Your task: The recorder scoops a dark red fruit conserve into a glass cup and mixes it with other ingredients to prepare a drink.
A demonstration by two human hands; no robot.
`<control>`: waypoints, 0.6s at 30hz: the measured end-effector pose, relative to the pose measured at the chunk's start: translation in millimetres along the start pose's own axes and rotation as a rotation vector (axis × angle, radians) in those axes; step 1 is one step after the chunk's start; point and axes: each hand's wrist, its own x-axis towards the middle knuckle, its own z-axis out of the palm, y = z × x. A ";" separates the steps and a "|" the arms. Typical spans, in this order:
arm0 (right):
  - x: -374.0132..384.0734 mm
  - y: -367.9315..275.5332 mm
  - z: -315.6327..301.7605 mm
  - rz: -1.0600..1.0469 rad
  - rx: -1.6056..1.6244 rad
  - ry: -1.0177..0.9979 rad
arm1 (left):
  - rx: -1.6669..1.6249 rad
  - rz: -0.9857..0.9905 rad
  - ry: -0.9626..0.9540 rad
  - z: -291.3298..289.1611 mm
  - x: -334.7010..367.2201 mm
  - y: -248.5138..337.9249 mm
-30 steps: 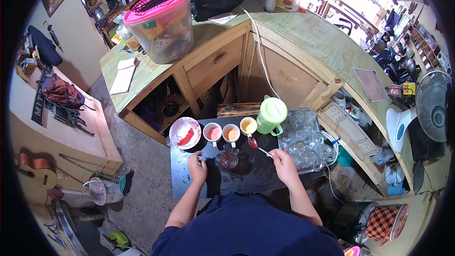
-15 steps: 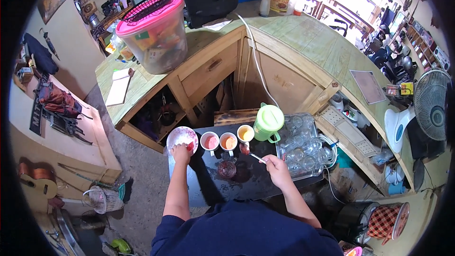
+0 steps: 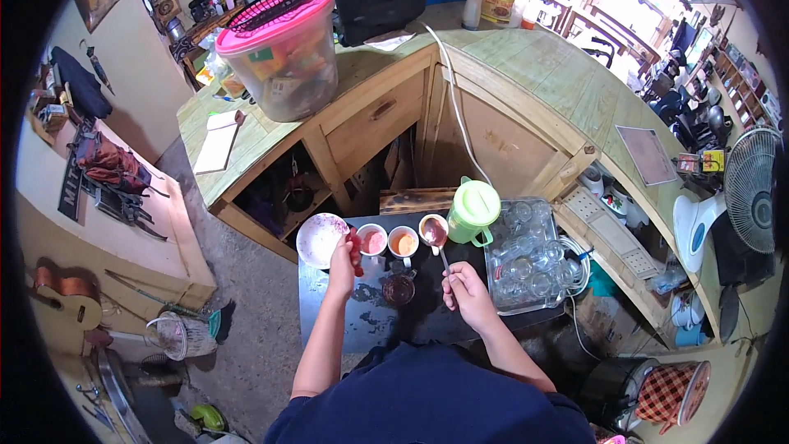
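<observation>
My left hand (image 3: 341, 263) is closed around a wet, dark-red clump (image 3: 356, 252) whose kind I cannot make out. It is beside a white bowl (image 3: 311, 240) smeared with pink. In my right hand (image 3: 470, 294) is a metal spoon (image 3: 445, 258), its reddish bowl end over a white cup (image 3: 425, 219) at the right of a row. A middle cup (image 3: 403, 261) holds something orange, and the left cup (image 3: 383, 248) something pink. Nearer to me stands a clear glass (image 3: 399, 289) with dark-red contents. A green lidded pitcher (image 3: 475, 205) stands right of the cups.
A tray (image 3: 526, 310) of several clear glasses is on the right of the dark table (image 3: 370, 321). Beyond curves a wooden counter (image 3: 518, 57), bearing a pink-lidded tub (image 3: 283, 74) and a notepad (image 3: 217, 144). A white cable hangs behind the pitcher. A fan (image 3: 752, 189) is far right.
My left hand has come out of the bowl, moving right with the red clump. My right hand has shifted left, and the spoon has swung up over the right cup.
</observation>
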 end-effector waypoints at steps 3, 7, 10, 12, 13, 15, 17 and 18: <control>-8.7 -10.4 12.4 -0.049 -0.108 -0.094 | 0.018 0.057 -0.109 22.9 -36.0 20.5; -17.5 -12.4 20.6 -0.136 -0.209 -0.129 | 0.281 0.354 -0.146 46.3 -68.6 57.5; -22.3 -11.9 21.2 -0.212 -0.295 -0.129 | 0.606 0.486 -0.161 47.1 -76.9 75.4; -26.7 -14.2 19.0 -0.217 -0.349 -0.120 | 0.683 0.518 -0.211 49.3 -80.2 83.4; -28.6 -15.5 18.4 -0.219 -0.403 -0.109 | 0.684 0.522 -0.213 50.3 -82.1 86.8; -31.4 -17.0 18.6 -0.235 -0.429 -0.101 | 0.755 0.532 -0.221 52.4 -86.3 93.0; -34.5 -19.4 19.2 -0.249 -0.455 -0.093 | 0.817 0.575 -0.227 55.8 -90.5 98.4; -36.3 -21.8 20.0 -0.244 -0.490 -0.086 | 0.877 0.614 -0.231 57.7 -92.8 101.3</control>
